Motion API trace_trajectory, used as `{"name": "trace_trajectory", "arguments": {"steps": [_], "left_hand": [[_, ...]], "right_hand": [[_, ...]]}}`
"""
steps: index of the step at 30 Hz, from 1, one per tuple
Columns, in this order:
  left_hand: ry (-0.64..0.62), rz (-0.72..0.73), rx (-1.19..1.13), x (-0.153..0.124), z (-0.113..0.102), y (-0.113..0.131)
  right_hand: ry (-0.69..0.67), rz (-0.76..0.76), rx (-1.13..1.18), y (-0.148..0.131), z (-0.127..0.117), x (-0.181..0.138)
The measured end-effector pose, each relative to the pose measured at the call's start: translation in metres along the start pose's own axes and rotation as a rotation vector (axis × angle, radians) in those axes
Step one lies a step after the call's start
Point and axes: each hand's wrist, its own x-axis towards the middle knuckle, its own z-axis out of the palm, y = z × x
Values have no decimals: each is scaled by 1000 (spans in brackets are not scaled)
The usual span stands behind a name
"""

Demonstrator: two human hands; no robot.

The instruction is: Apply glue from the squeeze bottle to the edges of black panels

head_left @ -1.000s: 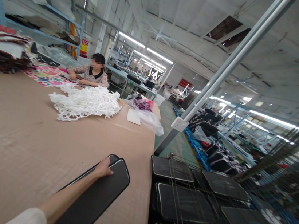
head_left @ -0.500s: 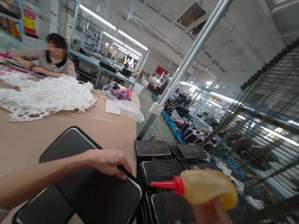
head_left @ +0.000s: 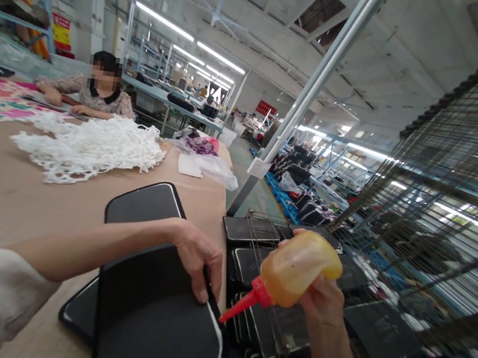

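My left hand (head_left: 198, 253) pinches the right edge of a black panel with rounded corners (head_left: 150, 320), fingers and thumb closed over its rim. A whitish line runs along that edge. Beneath it, another black panel (head_left: 143, 201) lies on the table, mostly covered. My right hand (head_left: 325, 301) is wrapped round a soft squeeze bottle (head_left: 295, 266) with yellowish liquid inside. The bottle is tilted down to the left, and its red nozzle (head_left: 244, 306) has its tip at the held panel's edge, just below my left fingertips. I cannot tell whether the tip touches.
Several black panels (head_left: 254, 231) lie on wire racks at the right, beside the brown-covered table (head_left: 63, 206). A raised wire rack (head_left: 460, 132) slants overhead. White netted material (head_left: 97, 148) lies on the table, with a co-worker (head_left: 104, 96) behind it. A metal post (head_left: 301, 111) rises at the table's corner.
The bottle has moved left and tipped downward, bringing its nozzle to the panel's edge. My left hand and the held panel have shifted slightly right, with the panel turned.
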Motion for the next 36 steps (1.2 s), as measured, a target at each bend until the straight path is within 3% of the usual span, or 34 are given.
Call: {"name": "trace_trajectory", "arguments": {"steps": [8, 16, 30, 36], "left_hand": [[-103, 87, -117, 12, 0, -5], [-105, 135, -139, 13, 0, -9], [-113, 89, -147, 5, 0, -12], [-94, 68, -145, 1, -2, -16]], "right_hand": [[-58, 18, 80, 11, -1, -2], [-156, 32, 37, 10, 0, 1], [-97, 27, 97, 12, 6, -4], [-9, 28, 85, 11, 2, -9]]}}
